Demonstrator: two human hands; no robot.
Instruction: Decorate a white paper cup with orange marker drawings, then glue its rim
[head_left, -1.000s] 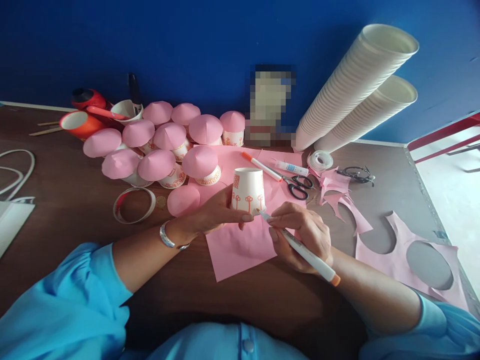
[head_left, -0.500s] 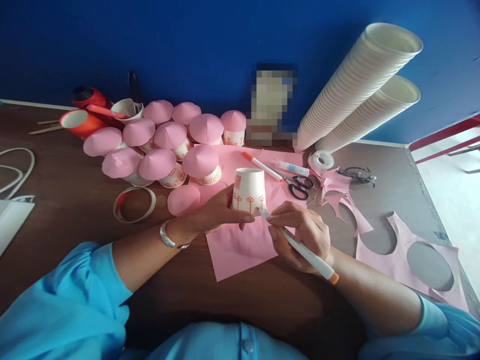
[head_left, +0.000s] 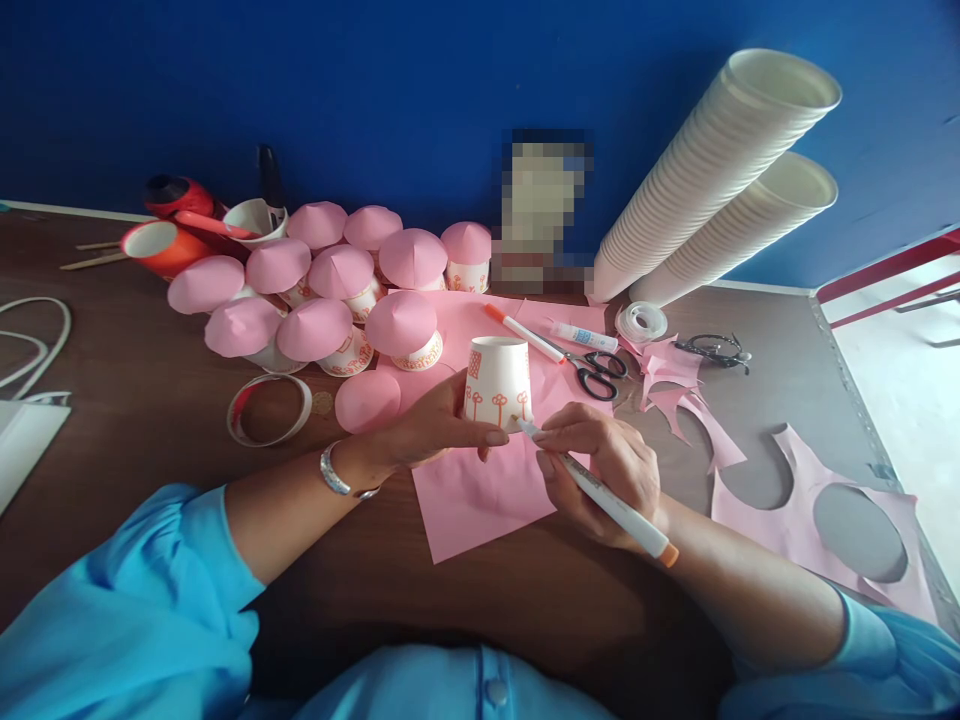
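Note:
My left hand is closed around the lower left side of a white paper cup, turned with its narrow end up. Orange flowers on stems and a checked patch are drawn on the cup's wall. Between the fingers of my right hand is a white marker with an orange end; its tip meets the cup near the lower rim. Beneath both hands lies pink paper. Behind to the left stand several decorated cups under pink paper cones, and a pink paper disc lies nearer.
Black-handled scissors, another marker, a glue stick and clear tape lie behind my right hand. Pink offcuts and eyeglasses are further right. Tall stacks of white cups lean near the blue wall. A tape ring lies left.
Both hands, the cup and the marker stay almost where they were. The view shifts very slightly.

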